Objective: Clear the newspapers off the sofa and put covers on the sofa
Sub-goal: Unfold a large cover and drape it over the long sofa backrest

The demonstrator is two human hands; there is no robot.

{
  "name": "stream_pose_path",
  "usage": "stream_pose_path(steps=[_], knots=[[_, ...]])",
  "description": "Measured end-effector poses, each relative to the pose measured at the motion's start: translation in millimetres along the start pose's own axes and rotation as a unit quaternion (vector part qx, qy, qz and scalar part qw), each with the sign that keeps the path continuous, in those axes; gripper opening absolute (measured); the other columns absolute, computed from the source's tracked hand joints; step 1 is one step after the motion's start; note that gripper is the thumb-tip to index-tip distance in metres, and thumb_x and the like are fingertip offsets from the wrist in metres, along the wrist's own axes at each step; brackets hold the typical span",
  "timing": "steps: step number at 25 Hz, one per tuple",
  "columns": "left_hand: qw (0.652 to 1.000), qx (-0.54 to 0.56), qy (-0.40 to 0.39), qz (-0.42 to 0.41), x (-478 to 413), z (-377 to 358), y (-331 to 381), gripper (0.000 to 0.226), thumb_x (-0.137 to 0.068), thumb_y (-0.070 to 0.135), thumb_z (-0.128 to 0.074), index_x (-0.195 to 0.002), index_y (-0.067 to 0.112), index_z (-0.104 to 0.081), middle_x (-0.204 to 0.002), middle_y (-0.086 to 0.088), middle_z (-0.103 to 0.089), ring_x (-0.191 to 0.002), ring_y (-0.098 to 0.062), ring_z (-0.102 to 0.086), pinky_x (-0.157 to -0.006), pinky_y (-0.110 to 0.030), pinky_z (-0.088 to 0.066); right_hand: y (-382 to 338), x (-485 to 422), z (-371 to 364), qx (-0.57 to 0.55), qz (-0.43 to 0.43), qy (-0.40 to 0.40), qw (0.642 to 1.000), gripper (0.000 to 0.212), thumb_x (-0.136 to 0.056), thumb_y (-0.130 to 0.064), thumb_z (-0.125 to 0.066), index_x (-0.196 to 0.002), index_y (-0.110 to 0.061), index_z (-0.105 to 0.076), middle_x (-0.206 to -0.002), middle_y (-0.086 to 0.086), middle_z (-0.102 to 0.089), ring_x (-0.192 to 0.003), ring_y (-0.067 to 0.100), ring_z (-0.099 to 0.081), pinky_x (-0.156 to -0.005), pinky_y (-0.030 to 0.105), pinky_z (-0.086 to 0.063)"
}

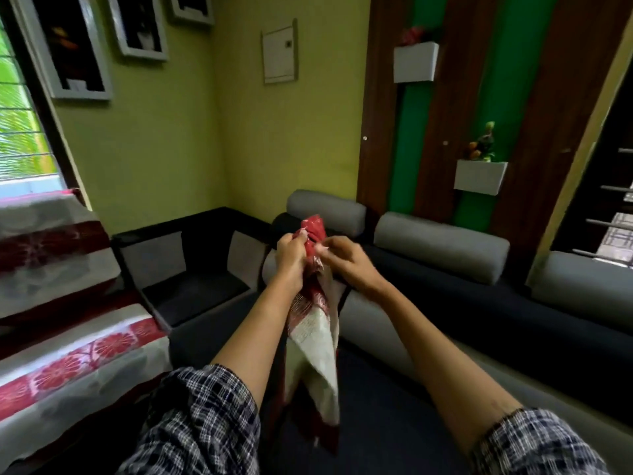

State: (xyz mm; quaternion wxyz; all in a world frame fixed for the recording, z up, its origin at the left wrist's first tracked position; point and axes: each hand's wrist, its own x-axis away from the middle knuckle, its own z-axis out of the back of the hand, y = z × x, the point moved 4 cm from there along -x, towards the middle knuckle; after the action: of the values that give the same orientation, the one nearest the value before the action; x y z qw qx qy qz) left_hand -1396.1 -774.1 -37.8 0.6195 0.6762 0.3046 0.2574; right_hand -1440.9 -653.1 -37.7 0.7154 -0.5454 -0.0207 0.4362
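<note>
Nearest the camera, two checked sleeves [205, 430] frame the view, with bare forearms reaching forward and converging. Between the forearms hangs the cover [317, 341], a red and white cloth bunched into a narrow bundle. Its long axis runs straight down from the hands, and its lower end dangles free above the dark seat.

At the top of the bundle, the left hand [291, 253] has its fingers curled round the gathered red end. The right hand [347, 260], just beside it, pinches an edge of the same cloth. That hand is slightly blurred, so exactly how its fingers lie on the edge cannot be told. Both hands are close together, nearly touching, so the cloth is not yet opened out.

Beyond and to the right lies the bare sofa [445, 303], its length stretching away rightward under a row of grey bolsters [442, 246]. The cover's axis is upright while the sofa's is level, so the cloth probably has to be spread sideways before it can lie along the seat. The right hand is the nearer one to that stretch. No newspapers show on it.

To the left, another seat [68, 354] already wears a matching red and white cover
</note>
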Motion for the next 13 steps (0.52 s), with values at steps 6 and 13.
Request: stream_pose_path(steps=[6,13], knots=[[0.968,0.128,-0.157,0.147,-74.6,-11.0,6.9,0.028,-0.088,0.031,-0.055,-0.073,0.008,-0.06,-0.065,-0.011,-0.064,-0.058,-0.024,-0.061,-0.066,-0.032,-0.049,14.6,-60.9,-6.2,0.114,-0.002,0.066,0.991,0.012,-0.089,-0.021,-0.061,-0.093,-0.013,-0.069,-0.088,-0.001,-0.068,-0.081,0.013,-0.064,-0.073,0.03,-0.052],[0.966,0.039,-0.239,0.093,-149.6,-7.7,4.5,0.004,-0.084,0.006,-0.06,-0.081,0.005,-0.063,-0.073,-0.011,-0.068,-0.07,-0.026,-0.061,-0.065,-0.027,-0.053,40.3,-79.0,24.7,0.16,-0.118,0.327,0.924,0.019,-0.093,-0.013,-0.052,-0.097,-0.001,-0.066,-0.089,0.013,-0.068,-0.085,0.024,-0.064,-0.081,0.048,-0.052]])
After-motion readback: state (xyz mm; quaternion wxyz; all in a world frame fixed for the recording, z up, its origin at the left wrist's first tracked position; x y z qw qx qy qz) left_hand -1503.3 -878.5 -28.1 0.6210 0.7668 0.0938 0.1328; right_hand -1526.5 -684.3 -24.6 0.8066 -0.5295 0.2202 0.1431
